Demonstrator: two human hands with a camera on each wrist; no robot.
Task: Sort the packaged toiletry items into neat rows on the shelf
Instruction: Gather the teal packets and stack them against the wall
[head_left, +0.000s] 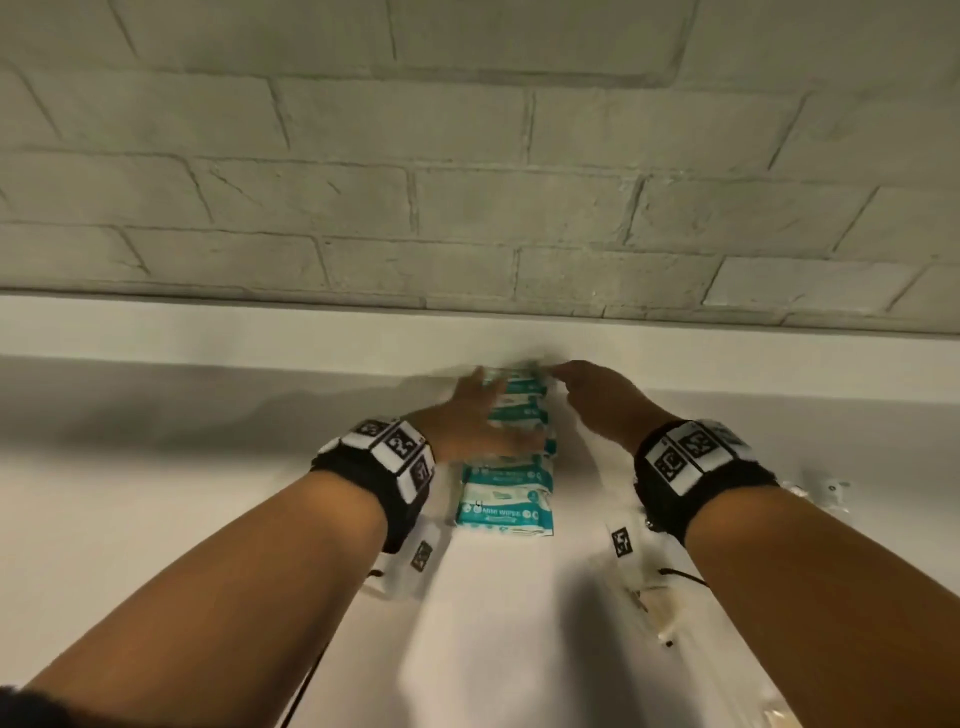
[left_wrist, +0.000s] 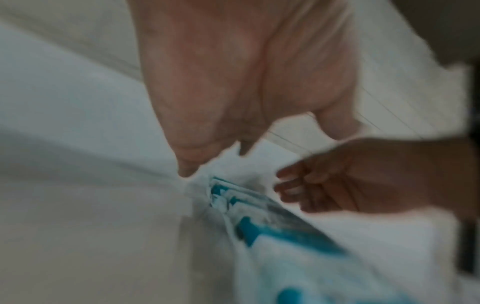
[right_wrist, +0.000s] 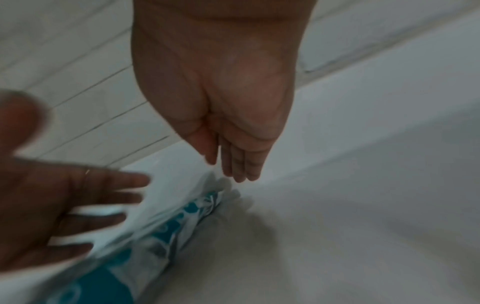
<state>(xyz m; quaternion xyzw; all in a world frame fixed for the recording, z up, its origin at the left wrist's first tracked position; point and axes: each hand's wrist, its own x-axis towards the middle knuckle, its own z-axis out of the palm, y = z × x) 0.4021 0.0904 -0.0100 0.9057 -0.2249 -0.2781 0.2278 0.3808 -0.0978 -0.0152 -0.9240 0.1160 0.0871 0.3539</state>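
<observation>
A row of teal-and-white mini wipes packs (head_left: 506, 467) runs from the middle of the white shelf (head_left: 208, 519) back to its rear ledge. My left hand (head_left: 485, 405) lies against the row's left side with its fingers spread and straight, blurred by motion. My right hand (head_left: 582, 389) is at the row's right side, its straight fingers held together and pointing at the far end pack. In the right wrist view the right hand's fingertips (right_wrist: 241, 176) hover just beyond the last pack (right_wrist: 207, 205), and the left hand (right_wrist: 52, 205) spreads over the row. Neither hand grips a pack.
A pale brick wall (head_left: 467, 182) rises behind the shelf's rear ledge (head_left: 260, 332). Clear packets with white contents lie to the right of the row (head_left: 826, 493), under my right forearm (head_left: 639, 587) and at the bottom right (head_left: 769, 712).
</observation>
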